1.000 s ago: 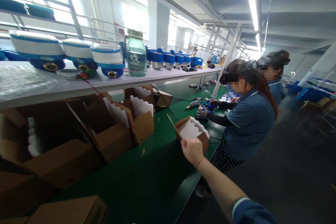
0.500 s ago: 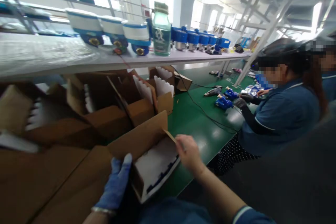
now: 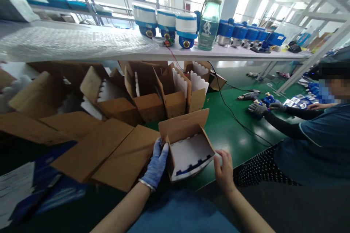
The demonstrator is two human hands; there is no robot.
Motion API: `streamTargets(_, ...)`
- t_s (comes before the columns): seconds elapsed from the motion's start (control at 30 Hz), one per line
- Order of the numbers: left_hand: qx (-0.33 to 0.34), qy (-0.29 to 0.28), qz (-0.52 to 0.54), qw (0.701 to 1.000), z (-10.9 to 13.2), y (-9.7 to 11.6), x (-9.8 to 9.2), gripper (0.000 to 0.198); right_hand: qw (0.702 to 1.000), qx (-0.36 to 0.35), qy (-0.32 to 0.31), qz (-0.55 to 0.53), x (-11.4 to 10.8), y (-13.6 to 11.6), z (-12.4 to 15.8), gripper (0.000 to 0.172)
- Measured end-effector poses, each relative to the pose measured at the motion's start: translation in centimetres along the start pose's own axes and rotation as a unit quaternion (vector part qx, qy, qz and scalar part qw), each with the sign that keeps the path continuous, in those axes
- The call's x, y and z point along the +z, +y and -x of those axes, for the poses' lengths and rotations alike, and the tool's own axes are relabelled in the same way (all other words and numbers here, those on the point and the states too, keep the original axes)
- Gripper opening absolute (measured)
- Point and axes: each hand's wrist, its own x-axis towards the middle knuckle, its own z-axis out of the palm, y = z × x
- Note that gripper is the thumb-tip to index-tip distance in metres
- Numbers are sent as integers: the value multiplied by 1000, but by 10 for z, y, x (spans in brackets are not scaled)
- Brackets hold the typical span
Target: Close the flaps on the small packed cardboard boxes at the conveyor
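Observation:
An open cardboard box (image 3: 188, 118) lies in front of me with its back flap raised. Inside it a white foam sheet (image 3: 191, 151) with a notched edge covers something, and dark blue parts show along the front notches. My left hand (image 3: 156, 165), in a blue-and-white glove, grips the box's left side between thumb and fingers. At the right front corner of the box is my right hand (image 3: 224, 170), bare, its fingers bent and apart. Its fingertips meet or nearly meet the cardboard edge.
Flattened cardboard flaps (image 3: 109, 153) spread to the left. Several open boxes (image 3: 150, 107) with foam liners stand behind. Above is a shelf (image 3: 120, 55) with meters (image 3: 186, 25) and a green bottle (image 3: 209, 22). A black cable (image 3: 235, 122) crosses the green table (image 3: 218, 111). At right, a co-worker (image 3: 306, 138) handles blue parts.
The view has swung left, so the scene sits further right. My right hand has let go of the box's end flap and moved down to the front corner. My left hand stays on the box.

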Motion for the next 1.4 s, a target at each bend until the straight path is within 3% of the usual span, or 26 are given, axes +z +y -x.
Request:
streamTargets(0.07, 39, 85, 43, 995, 19, 6, -12, 51, 989, -111, -62, 78, -10, -11, 16, 29)
streamTargets(0.13, 207, 119, 31, 971, 36, 14, -24, 53, 967, -177, -132, 127, -11, -22, 21, 33)
streamTargets(0.2, 394, 70, -32, 916, 46, 21, -30, 44, 954, -188, -174, 155, -6, -30, 15, 35)
streamTargets(0.23, 452, 36, -67, 889, 48, 23, -30, 35, 952, -179, -189, 161, -2, -33, 10, 34)
streamTargets(0.3, 486, -11, -145, 862, 50, 23, -22, 25, 950, -149, -222, 162, 2, -37, -4, 32)
streamTargets(0.43, 433, -47, -258, 863, 49, 18, 0, 30, 920, -121, -347, 134, -3, -41, -29, 31)
streamTargets(0.53, 375, -77, -291, 877, 45, 22, 12, 36, 866, -145, -458, 139, -6, -41, -49, 35)
streamTargets(0.63, 339, -144, -287, 885, 38, 33, 18, 46, 799, -150, -561, 158, 2, -39, -72, 36)
streamTargets(0.73, 337, -209, -244, 885, 34, 35, 19, 42, 763, -134, -608, 175, 15, -38, -87, 34)
streamTargets(0.8, 360, -193, -211, 888, 35, 29, 18, 37, 773, -134, -591, 186, 18, -38, -83, 35)
streamTargets(0.87, 392, -129, -180, 893, 38, 17, 15, 37, 817, -133, -530, 185, 16, -36, -66, 36)
streamTargets(0.93, 420, -63, -156, 892, 41, 6, 13, 40, 880, -145, -420, 168, 14, -31, -41, 39)
streamTargets(1.0, 429, -17, -143, 892, 43, 0, 13, 47, 922, -185, -304, 155, 11, -25, -16, 40)
streamTargets(1.1, 393, 39, -126, 910, 43, -1, 16, 68, 927, -260, -224, 152, 8, -22, 7, 36)
streamTargets(1.2, 254, 35, -83, 963, 38, 3, 19, 82, 925, -256, -246, 137, 7, -29, 4, 37)
streamTargets(1.27, 152, -26, -68, 986, 29, 5, 21, 85, 920, -221, -290, 141, 8, -37, -8, 40)
streamTargets(1.33, 89, -106, -95, 986, 18, 8, 22, 86, 905, -203, -341, 154, 12, -42, -24, 37)
streamTargets(1.4, 67, -171, -150, 971, 8, 10, 24, 85, 880, -207, -394, 168, 18, -43, -39, 31)
